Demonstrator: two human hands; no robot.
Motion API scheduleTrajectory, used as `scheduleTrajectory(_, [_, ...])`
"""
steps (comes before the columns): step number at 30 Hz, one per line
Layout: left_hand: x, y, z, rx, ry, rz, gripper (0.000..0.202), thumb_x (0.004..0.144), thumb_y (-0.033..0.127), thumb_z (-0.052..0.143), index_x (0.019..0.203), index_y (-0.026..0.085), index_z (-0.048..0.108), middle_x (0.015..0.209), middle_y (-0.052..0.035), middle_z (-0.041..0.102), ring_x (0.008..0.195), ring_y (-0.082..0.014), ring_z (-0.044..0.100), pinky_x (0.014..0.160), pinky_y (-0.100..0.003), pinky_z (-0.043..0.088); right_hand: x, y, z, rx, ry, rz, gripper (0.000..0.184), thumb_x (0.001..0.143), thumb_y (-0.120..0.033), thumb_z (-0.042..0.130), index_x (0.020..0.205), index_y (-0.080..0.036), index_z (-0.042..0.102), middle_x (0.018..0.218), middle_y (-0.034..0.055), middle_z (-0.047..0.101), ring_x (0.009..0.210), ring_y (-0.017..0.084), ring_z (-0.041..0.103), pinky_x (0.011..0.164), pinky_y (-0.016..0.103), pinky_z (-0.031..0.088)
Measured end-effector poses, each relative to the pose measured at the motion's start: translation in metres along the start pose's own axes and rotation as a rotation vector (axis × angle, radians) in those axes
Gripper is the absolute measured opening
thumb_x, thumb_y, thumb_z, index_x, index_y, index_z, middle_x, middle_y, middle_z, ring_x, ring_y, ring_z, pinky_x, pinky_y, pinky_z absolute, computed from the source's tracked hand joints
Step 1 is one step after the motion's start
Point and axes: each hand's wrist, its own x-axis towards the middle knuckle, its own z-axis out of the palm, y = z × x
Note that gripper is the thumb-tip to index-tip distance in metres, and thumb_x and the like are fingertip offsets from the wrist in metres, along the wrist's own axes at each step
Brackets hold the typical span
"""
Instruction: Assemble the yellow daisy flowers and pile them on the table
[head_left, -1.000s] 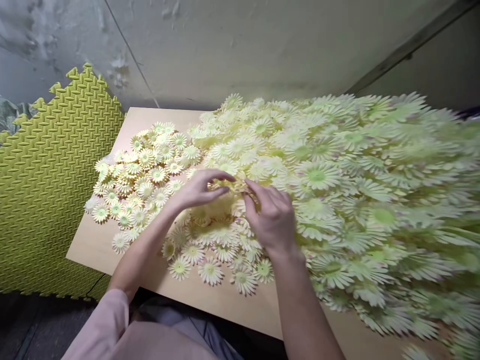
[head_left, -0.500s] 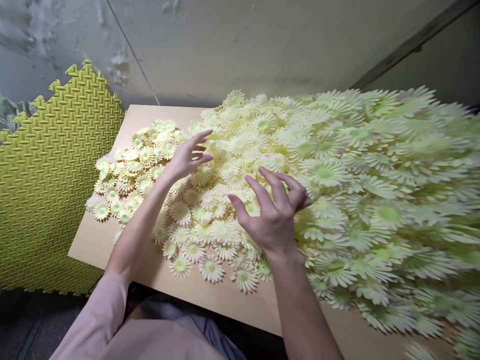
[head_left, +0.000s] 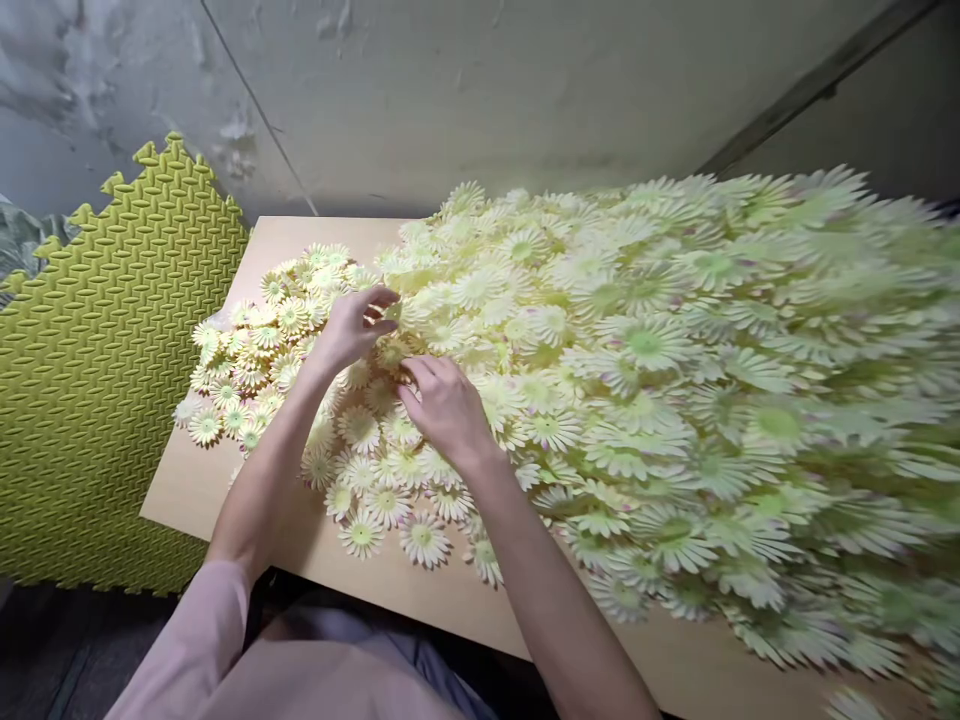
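A large heap of pale yellow-green paper daisy flowers (head_left: 675,380) covers most of a light wooden table (head_left: 465,605). A flatter spread of the same flowers (head_left: 270,340) lies at the left. My left hand (head_left: 352,325) rests on the flowers at the heap's left edge, fingers curled and pinching at a flower. My right hand (head_left: 446,405) lies just below it, fingers bent down and closed on the flowers; what they hold is hidden.
A yellow-green foam puzzle mat (head_left: 97,370) stands against the table's left side. A cracked grey wall (head_left: 450,90) rises behind. A dark beam (head_left: 817,85) runs at the upper right. The table's near edge sits above my lap.
My right hand has moved left from the heap's middle, its spread fingers now curled, and lies close under my left hand. My left hand's fingers have closed from spread to a pinch.
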Motion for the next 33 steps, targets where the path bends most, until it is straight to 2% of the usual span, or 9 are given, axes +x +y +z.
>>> scheduleTrajectory(3, [0.003,0.013,-0.009,-0.042,-0.099,0.141,0.042,0.088,0.012,0.050,0.127,0.024,0.057,0.131,-0.0078,0.062,0.117,-0.0218,0.061,0.094,-0.041,0.053,0.000,0.000,0.001,-0.052,0.011,0.030,0.030,0.085,-0.005,0.051,0.111,-0.006,0.067,0.103,0.0164,0.071,0.096,0.029,0.062,0.087,0.042,0.054])
scheduleTrajectory(5, [0.005,0.015,-0.012,0.068,-0.073,0.190,0.046,0.088,0.007,0.044,0.129,0.025,0.056,0.135,-0.0072,0.059,0.125,-0.0223,0.056,0.100,-0.043,0.049,-0.001,0.001,0.001,-0.066,0.057,0.042,0.030,0.087,-0.004,0.047,0.108,-0.007,0.068,0.096,0.0159,0.073,0.093,0.029,0.064,0.086,0.044,0.054])
scheduleTrajectory(7, [0.003,0.011,-0.014,0.220,-0.007,0.131,0.044,0.087,0.005,0.043,0.125,0.021,0.058,0.132,-0.0101,0.060,0.120,-0.0215,0.058,0.099,-0.041,0.049,-0.002,0.002,0.000,-0.007,0.149,0.076,0.028,0.091,-0.009,0.047,0.110,-0.009,0.068,0.096,0.0152,0.074,0.093,0.028,0.066,0.085,0.045,0.055])
scheduleTrajectory(12, [-0.009,-0.009,-0.005,0.541,-0.050,-0.126,0.044,0.080,0.016,0.063,0.123,0.015,0.056,0.114,-0.0155,0.064,0.108,-0.0294,0.058,0.092,-0.045,0.048,-0.003,0.011,-0.008,0.380,0.517,0.264,0.027,0.092,-0.024,0.054,0.115,-0.014,0.064,0.100,0.0114,0.073,0.087,0.021,0.070,0.080,0.039,0.060])
scheduleTrajectory(18, [-0.008,-0.010,0.003,0.360,0.070,-0.121,0.030,0.076,0.011,0.064,0.104,0.018,0.059,0.103,-0.0106,0.059,0.092,-0.0222,0.057,0.080,-0.039,0.050,-0.011,0.020,-0.039,0.760,0.736,0.374,0.050,0.080,-0.031,0.072,0.126,-0.017,0.058,0.090,0.0100,0.070,0.079,0.021,0.070,0.074,0.039,0.063])
scheduleTrajectory(25, [-0.031,0.006,-0.042,0.199,0.287,-0.098,0.030,0.080,0.012,0.061,0.107,0.023,0.057,0.102,-0.0063,0.057,0.080,-0.0143,0.055,0.071,-0.031,0.052,-0.039,0.025,-0.068,0.889,0.595,0.295,0.067,0.080,-0.024,0.071,0.141,-0.027,0.044,0.126,0.0114,0.065,0.090,0.019,0.069,0.077,0.035,0.062])
scheduleTrajectory(28, [-0.049,0.005,-0.058,0.330,0.270,-0.152,0.035,0.076,0.010,0.065,0.109,0.023,0.060,0.098,-0.0071,0.060,0.082,-0.0172,0.057,0.075,-0.037,0.052,-0.047,0.019,-0.064,0.915,0.492,0.250,0.057,0.082,-0.022,0.067,0.136,-0.025,0.049,0.117,0.0104,0.069,0.093,0.019,0.069,0.077,0.034,0.062])
scheduleTrajectory(31, [-0.067,0.015,-0.054,0.457,0.354,-0.133,0.029,0.077,0.012,0.067,0.104,0.020,0.064,0.107,-0.0107,0.063,0.101,-0.0242,0.057,0.092,-0.047,0.048,-0.047,0.011,-0.055,0.944,0.422,0.194,0.050,0.084,-0.020,0.065,0.131,-0.024,0.051,0.112,0.0091,0.070,0.099,0.020,0.069,0.082,0.036,0.060])
scheduleTrajectory(33, [-0.075,0.029,-0.038,0.329,0.284,-0.060,0.016,0.085,0.021,0.063,0.100,0.021,0.066,0.106,-0.0089,0.067,0.102,-0.0218,0.059,0.094,-0.045,0.050,-0.045,0.007,-0.048,0.983,0.387,0.162,0.049,0.083,-0.020,0.065,0.130,-0.023,0.051,0.110,0.0091,0.070,0.103,0.020,0.068,0.086,0.037,0.059])
